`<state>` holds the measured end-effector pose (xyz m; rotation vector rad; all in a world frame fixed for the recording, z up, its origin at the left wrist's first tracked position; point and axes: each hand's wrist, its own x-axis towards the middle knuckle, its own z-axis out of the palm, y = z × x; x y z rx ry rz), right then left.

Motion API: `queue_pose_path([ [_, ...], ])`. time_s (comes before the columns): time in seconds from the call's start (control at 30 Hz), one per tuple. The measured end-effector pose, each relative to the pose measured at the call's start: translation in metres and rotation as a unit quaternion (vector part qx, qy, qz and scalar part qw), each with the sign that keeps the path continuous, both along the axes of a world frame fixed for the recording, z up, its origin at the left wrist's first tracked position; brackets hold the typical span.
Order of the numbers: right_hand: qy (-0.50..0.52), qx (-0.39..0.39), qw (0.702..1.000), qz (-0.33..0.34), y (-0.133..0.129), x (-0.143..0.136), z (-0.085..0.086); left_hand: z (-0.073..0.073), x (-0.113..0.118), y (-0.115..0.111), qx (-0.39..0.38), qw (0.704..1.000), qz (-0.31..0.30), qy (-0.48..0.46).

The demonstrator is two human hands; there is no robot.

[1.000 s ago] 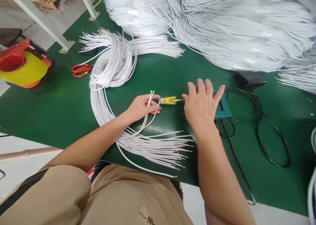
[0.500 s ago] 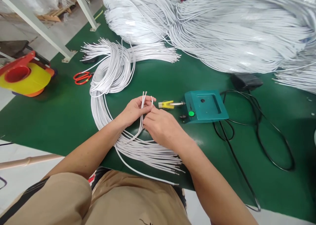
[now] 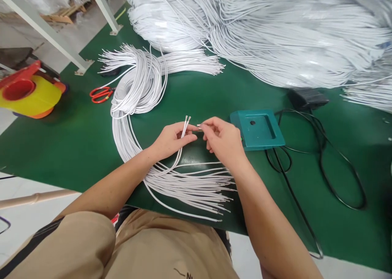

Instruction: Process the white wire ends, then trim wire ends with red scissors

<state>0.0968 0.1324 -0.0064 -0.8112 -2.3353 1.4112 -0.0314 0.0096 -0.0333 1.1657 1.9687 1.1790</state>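
Note:
My left hand [image 3: 173,139] is closed around a few white cables [image 3: 184,130], whose stripped ends stick up above the fingers. The lower part of these cables curves down to a bundle of white cables [image 3: 186,189] on the table. Just to the right, my right hand [image 3: 223,140] pinches with thumb and forefinger close to my left fingertip. A small pale bit shows at that pinch, too small to name. Beyond the right hand stands a teal bench device [image 3: 260,130]; its yellow-tipped front part is hidden behind the hand.
Red-handled scissors [image 3: 101,94] lie left of a coiled cable bundle [image 3: 139,87]. A large heap of white cable [image 3: 290,38] fills the back of the green table [image 3: 196,95]. Black cords [image 3: 346,169] and a black box [image 3: 308,98] lie right; a yellow tape roll [image 3: 45,95] stands left.
My right hand has moved right and slightly up, away from the cables and in front of the device's yellow tip. My left hand has shifted slightly right, still holding the cables.

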Motion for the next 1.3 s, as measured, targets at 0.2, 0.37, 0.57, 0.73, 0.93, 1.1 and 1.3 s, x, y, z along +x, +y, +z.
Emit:
queue_pose_path([
  [0.2,0.09,-0.195,0.977,0.015,-0.002,-0.005,-0.001,0.004,0.009,0.001,0.024,0.993,-0.085,0.083],
  [0.37,0.14,-0.271,0.952,-0.028,-0.003,-0.006,-0.001,0.007,0.006,-0.001,0.032,0.998,-0.04,-0.042],
  [0.57,0.16,-0.303,0.937,-0.065,-0.003,-0.009,-0.007,0.006,0.009,0.004,0.074,0.969,0.064,-0.225],
  [0.73,0.172,-0.328,0.928,-0.027,-0.006,-0.009,-0.011,0.0,0.011,0.006,0.102,0.96,0.068,-0.253],
  [0.93,0.171,-0.444,0.879,0.004,-0.007,-0.01,-0.01,0.002,0.011,0.005,0.11,0.959,0.056,-0.256],
  [1.1,0.166,-0.454,0.875,0.018,-0.006,-0.01,-0.007,0.005,0.016,0.006,0.096,0.964,0.039,-0.244],
  [1.3,0.14,-0.442,0.885,0.028,-0.004,-0.009,-0.006,0.004,0.021,0.005,0.1,0.969,0.015,-0.223],
])
